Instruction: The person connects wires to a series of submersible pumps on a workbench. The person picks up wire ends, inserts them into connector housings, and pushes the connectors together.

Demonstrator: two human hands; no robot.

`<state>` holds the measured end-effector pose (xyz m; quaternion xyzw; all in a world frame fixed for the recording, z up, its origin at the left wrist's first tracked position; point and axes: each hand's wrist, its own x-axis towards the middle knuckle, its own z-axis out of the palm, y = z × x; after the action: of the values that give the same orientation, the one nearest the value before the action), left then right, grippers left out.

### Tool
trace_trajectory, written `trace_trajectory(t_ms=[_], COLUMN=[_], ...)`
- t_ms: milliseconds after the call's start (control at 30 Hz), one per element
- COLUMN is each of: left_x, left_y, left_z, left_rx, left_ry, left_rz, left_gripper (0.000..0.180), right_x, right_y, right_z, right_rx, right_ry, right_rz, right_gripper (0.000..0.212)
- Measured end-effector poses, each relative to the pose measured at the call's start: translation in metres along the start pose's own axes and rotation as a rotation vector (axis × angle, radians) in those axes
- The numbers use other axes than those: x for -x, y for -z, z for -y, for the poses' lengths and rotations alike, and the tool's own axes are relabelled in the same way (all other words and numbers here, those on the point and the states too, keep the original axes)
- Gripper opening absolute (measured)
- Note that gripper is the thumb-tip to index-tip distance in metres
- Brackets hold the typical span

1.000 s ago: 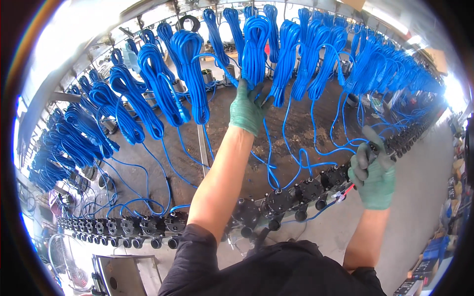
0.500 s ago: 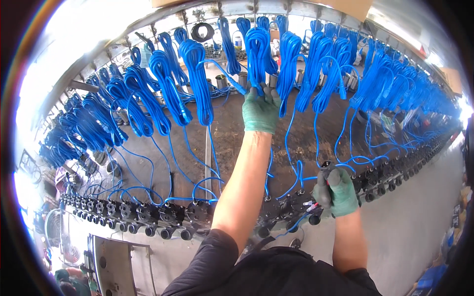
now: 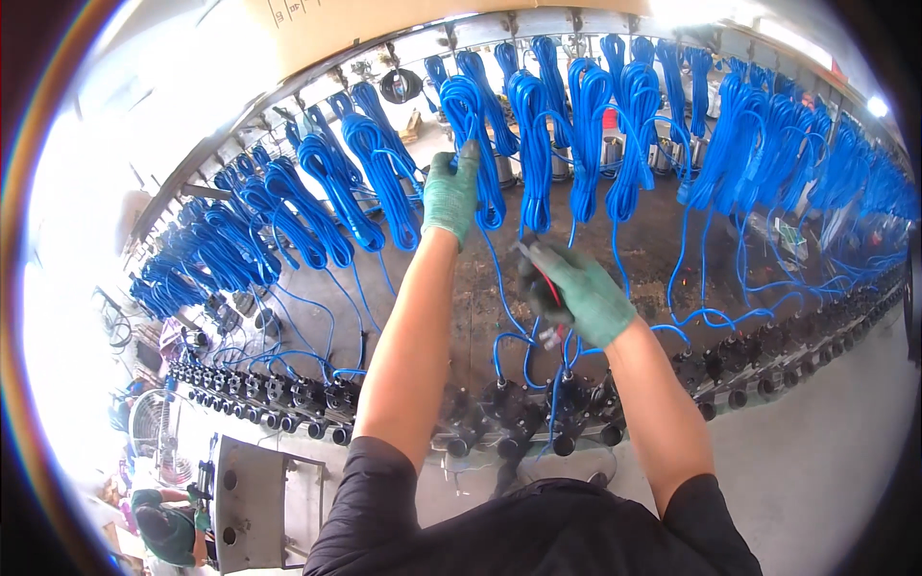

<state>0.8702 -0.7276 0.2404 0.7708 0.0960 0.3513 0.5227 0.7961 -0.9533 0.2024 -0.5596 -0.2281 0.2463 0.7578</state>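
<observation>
Reaching up with your left hand (image 3: 451,192), you have gloved fingers curled around one hanging coil of blue cable (image 3: 473,144), gripping it about halfway down its loop. That coil hangs from the overhead rail (image 3: 538,24) among a long row of matching blue coils that curves away to both sides. Your right hand (image 3: 576,293), also in a green glove, is lower and nearer your chest, closed around a small tool with red and black parts (image 3: 543,283); what kind of tool it is cannot be told. Thin blue leads (image 3: 499,288) drop from the coils past both hands and run down to a row of dark pump bodies (image 3: 519,422) lined up on the bench just beyond your torso. More of these dark units (image 3: 259,394) continue along the bench to your left, and others (image 3: 768,350) trail off to your right. A grey metal box (image 3: 254,504) stands at your lower left, and another person in green (image 3: 168,528) is crouched beyond it, near the frame's edge.
</observation>
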Motion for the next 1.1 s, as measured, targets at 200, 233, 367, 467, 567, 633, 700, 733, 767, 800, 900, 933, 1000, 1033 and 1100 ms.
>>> trace_trajectory(t_ms=[200,233,367,467,567,633,700,733,767,800,900,933,1000,1033,1100], left_x=[0.016,0.021,0.043,0.040,0.043,0.044,0.043,0.043,0.043,0.044,0.053,0.053,0.050,0.048,0.045], left_y=[0.017,0.019,0.012,0.026,0.017,0.017,0.016,0.016,0.016,0.017,0.018,0.018,0.018,0.018,0.017], left_z=[-0.010,-0.014,-0.026,-0.008,0.000,0.002,0.006,0.007,0.009,0.007,0.002,0.003,0.004,0.006,0.010], left_rx=[0.212,0.473,0.787,0.876,0.999,1.053,1.111,1.112,1.093,1.072,1.009,1.010,1.053,1.054,1.040], left_ry=[0.215,0.344,0.413,0.424,0.390,0.371,0.322,0.323,0.296,0.269,0.265,0.264,0.253,0.252,0.242], left_rz=[0.219,0.277,0.440,0.519,0.615,0.630,0.700,0.703,0.720,0.733,0.604,0.603,0.697,0.699,0.719], left_gripper=[0.054,0.050,0.039,0.037,0.036,0.035,0.036,0.036,0.037,0.039,0.048,0.048,0.057,0.057,0.063], right_x=[-0.051,-0.057,-0.066,-0.063,-0.060,-0.059,-0.056,-0.055,-0.055,-0.055,-0.050,-0.050,-0.052,-0.052,-0.050], right_y=[-0.002,-0.004,-0.013,-0.023,-0.026,-0.030,-0.028,-0.028,-0.029,-0.030,-0.038,-0.038,-0.037,-0.039,-0.041], right_z=[-0.016,-0.023,-0.027,-0.024,-0.024,-0.023,-0.020,-0.019,-0.017,-0.016,-0.011,-0.012,-0.014,-0.013,-0.012], right_rx=[0.061,0.059,-0.074,-0.227,-0.389,-0.482,-0.495,-0.495,-0.425,-0.357,-0.305,-0.304,-0.294,-0.293,-0.425], right_ry=[-0.073,-0.073,0.026,-0.003,-0.016,-0.016,-0.044,-0.043,-0.042,-0.044,-0.067,-0.067,-0.026,-0.025,-0.048], right_rz=[-0.057,-0.053,-0.110,-0.012,-0.044,-0.099,-0.015,-0.018,-0.063,-0.106,-0.142,-0.141,-0.083,-0.084,-0.099], right_gripper=[0.042,0.042,0.036,0.033,0.032,0.032,0.033,0.033,0.034,0.035,0.035,0.035,0.036,0.036,0.037])
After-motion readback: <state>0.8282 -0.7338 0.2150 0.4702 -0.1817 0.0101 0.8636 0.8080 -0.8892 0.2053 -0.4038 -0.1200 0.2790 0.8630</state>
